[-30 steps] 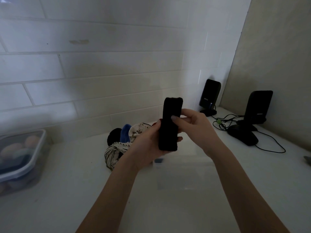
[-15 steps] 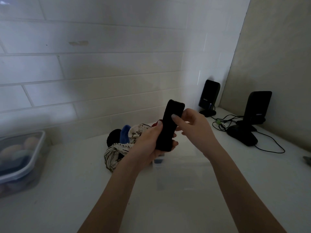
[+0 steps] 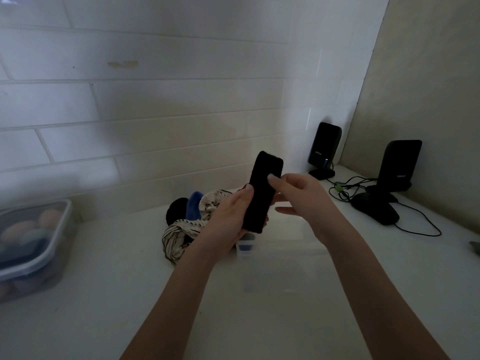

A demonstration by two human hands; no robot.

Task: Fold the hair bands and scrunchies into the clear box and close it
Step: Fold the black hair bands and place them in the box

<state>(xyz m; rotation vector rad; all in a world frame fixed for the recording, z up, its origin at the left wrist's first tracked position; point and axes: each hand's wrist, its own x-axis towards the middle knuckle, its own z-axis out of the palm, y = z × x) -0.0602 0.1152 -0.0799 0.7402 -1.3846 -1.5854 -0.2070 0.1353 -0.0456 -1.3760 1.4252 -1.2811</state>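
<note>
A folded black hair band (image 3: 262, 193) stands upright between my hands above the counter. My left hand (image 3: 231, 219) grips its lower half, thumb on the front. My right hand (image 3: 298, 196) pinches its right edge near the top with thumb and fingertip. Behind my left hand lies a pile: a cream striped scrunchie (image 3: 181, 235), a blue band (image 3: 194, 207) and a black one (image 3: 175, 210). The clear box (image 3: 283, 255) sits under my hands, faint against the white counter, with a blue latch (image 3: 245, 246) on its left end.
A lidded clear tub (image 3: 33, 245) of coloured items stands at the far left. Two black speakers (image 3: 323, 149) (image 3: 398, 167), a black mouse-like device (image 3: 376, 211) and tangled cables (image 3: 345, 188) fill the right corner. Tiled wall runs behind.
The black band has tilted slightly to the right and my right hand's pinch has shifted on its upper edge. My left hand keeps its grip.
</note>
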